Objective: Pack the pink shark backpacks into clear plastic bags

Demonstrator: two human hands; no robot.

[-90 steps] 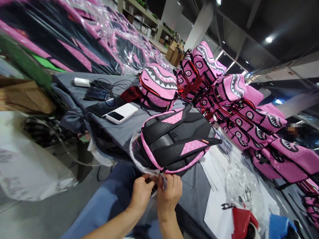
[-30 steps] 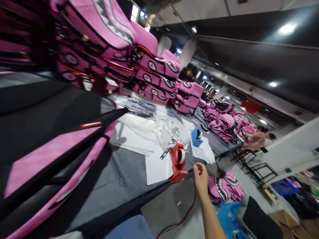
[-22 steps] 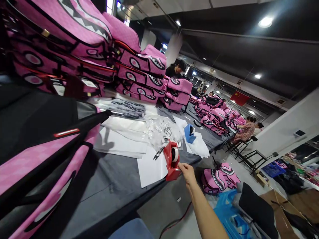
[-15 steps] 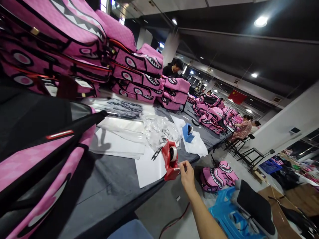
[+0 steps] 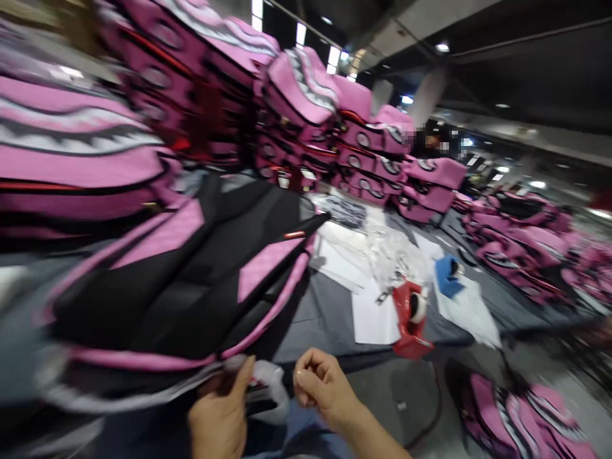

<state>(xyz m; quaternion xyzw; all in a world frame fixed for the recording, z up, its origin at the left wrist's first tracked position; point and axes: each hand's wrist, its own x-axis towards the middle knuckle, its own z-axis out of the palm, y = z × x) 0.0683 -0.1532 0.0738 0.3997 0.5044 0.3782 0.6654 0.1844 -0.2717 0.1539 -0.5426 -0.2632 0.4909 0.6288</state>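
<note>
A pink and black backpack (image 5: 191,280) lies on the table with its straps and black padded back facing up. A clear plastic bag (image 5: 143,400) runs along its near edge, bunched in front of me. My left hand (image 5: 222,408) pinches a gathered part of that plastic between thumb and fingers. Just to the right, apart from the backpack, is my right hand (image 5: 325,389), its fingers curled together. Whatever may be between those fingertips is too small to make out. Beyond it a red tape dispenser (image 5: 406,322) stands at the table's edge.
Pink shark-mouth backpacks (image 5: 306,95) are piled along the table's far side. White sheets (image 5: 370,315), clear plastic packets (image 5: 389,248) and a blue tape dispenser (image 5: 448,275) lie to the right. Another backpack (image 5: 526,414) is on the floor at lower right.
My right hand has left the red tape dispenser and moved to near the backpack's edge. The view has turned left, and my left hand now shows, holding the plastic bag.
</note>
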